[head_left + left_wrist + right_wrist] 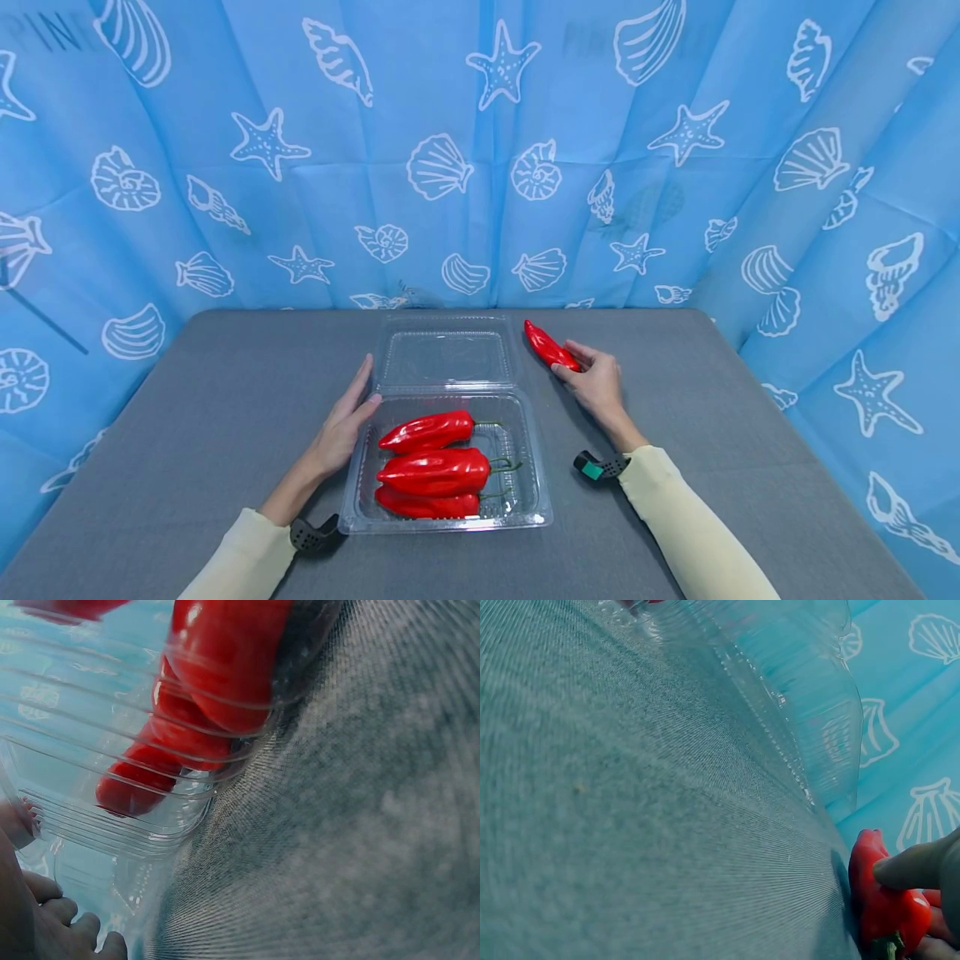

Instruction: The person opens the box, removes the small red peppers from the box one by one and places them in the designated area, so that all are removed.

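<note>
A clear plastic clamshell box stands on the grey table, its lid laid back toward the curtain. Inside it lie three red peppers side by side, green stems pointing right. My left hand rests against the box's left edge with straight fingers; the thumb touches the rim near the hinge. To the right of the lid, my right hand pinches another red pepper between thumb and fingers near its stem end. In the right wrist view, that pepper shows its green stem, with the thumb across its side.
A grey cloth covers the table. Behind its far edge hangs a blue curtain with white shells and starfish, which also runs along both sides.
</note>
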The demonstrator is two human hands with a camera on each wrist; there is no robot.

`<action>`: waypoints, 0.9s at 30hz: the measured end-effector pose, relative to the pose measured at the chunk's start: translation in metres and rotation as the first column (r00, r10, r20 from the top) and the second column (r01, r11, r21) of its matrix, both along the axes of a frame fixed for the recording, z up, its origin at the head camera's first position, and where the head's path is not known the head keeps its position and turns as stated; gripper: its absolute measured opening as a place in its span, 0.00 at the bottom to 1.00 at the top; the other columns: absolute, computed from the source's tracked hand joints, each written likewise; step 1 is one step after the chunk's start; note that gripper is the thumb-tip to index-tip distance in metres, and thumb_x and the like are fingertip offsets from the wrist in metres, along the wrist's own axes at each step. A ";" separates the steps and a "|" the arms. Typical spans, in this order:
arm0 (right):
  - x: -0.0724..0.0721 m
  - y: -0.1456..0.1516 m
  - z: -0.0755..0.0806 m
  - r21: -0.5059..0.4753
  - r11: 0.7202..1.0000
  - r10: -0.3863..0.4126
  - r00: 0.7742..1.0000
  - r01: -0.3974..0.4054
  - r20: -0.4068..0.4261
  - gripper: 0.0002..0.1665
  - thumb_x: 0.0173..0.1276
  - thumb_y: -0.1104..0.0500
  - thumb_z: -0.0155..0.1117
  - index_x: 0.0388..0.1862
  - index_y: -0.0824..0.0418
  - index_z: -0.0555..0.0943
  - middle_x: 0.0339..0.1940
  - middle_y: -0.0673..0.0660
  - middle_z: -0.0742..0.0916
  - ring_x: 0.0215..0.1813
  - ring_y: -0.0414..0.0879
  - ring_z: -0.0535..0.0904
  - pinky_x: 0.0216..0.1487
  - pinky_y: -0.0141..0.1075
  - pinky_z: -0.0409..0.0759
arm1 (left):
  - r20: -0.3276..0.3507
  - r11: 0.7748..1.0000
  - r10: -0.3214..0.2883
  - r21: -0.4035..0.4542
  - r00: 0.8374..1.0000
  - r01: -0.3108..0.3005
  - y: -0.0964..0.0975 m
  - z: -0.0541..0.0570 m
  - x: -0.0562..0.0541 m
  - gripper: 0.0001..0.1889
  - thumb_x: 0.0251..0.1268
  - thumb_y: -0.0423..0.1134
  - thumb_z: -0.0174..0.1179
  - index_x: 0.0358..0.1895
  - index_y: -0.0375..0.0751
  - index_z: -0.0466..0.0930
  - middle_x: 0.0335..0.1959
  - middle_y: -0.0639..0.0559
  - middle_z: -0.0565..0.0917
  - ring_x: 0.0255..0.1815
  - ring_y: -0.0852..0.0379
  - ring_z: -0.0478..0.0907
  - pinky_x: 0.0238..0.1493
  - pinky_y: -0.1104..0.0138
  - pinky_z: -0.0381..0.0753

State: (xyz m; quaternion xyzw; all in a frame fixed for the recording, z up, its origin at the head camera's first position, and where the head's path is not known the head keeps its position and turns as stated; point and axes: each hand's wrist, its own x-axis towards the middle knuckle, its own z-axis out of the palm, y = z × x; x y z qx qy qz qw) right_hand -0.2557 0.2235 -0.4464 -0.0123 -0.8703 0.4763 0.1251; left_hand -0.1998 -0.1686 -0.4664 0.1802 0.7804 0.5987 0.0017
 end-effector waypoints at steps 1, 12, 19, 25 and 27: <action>0.000 0.000 0.001 0.005 1.000 -0.002 1.000 0.002 -0.007 0.31 0.66 0.64 0.72 0.67 0.70 0.77 0.64 0.68 0.82 0.65 0.59 0.78 0.66 0.51 0.75 | 0.001 1.000 0.000 0.001 1.000 0.000 0.000 0.000 0.000 0.36 0.81 0.41 0.43 0.83 0.38 0.38 0.84 0.41 0.38 0.82 0.38 0.34 0.75 0.35 0.32; 0.010 -0.011 0.024 0.093 0.995 0.036 0.995 -0.027 -0.094 0.33 0.66 0.61 0.73 0.68 0.68 0.76 0.66 0.65 0.81 0.68 0.60 0.76 0.67 0.52 0.74 | -0.003 1.000 0.005 -0.002 1.000 -0.005 0.000 0.000 0.001 0.36 0.80 0.41 0.43 0.83 0.37 0.39 0.84 0.41 0.39 0.82 0.37 0.34 0.75 0.35 0.32; 0.026 -0.033 0.046 0.047 0.981 0.192 0.972 -0.187 -0.136 0.32 0.62 0.62 0.77 0.65 0.66 0.80 0.61 0.66 0.84 0.59 0.63 0.81 0.57 0.55 0.81 | -0.006 1.000 0.009 -0.008 1.000 -0.009 0.001 0.001 0.001 0.36 0.80 0.41 0.43 0.83 0.36 0.39 0.84 0.41 0.39 0.82 0.37 0.34 0.75 0.34 0.32; 0.044 -0.050 0.060 -0.008 0.888 0.456 0.881 -0.460 -0.128 0.33 0.61 0.63 0.77 0.65 0.67 0.80 0.62 0.65 0.84 0.65 0.58 0.79 0.63 0.55 0.76 | -0.010 1.000 0.009 -0.016 1.000 -0.009 0.001 0.000 0.001 0.36 0.80 0.41 0.44 0.83 0.37 0.39 0.84 0.40 0.38 0.82 0.37 0.34 0.75 0.34 0.32; 0.050 -0.055 0.062 -0.028 0.841 0.535 0.838 -0.541 -0.109 0.33 0.62 0.63 0.76 0.66 0.68 0.79 0.63 0.66 0.83 0.67 0.57 0.78 0.65 0.57 0.74 | -0.012 1.000 0.008 -0.017 1.000 -0.008 0.001 0.000 0.001 0.36 0.80 0.41 0.44 0.83 0.38 0.39 0.84 0.40 0.38 0.82 0.37 0.34 0.75 0.34 0.33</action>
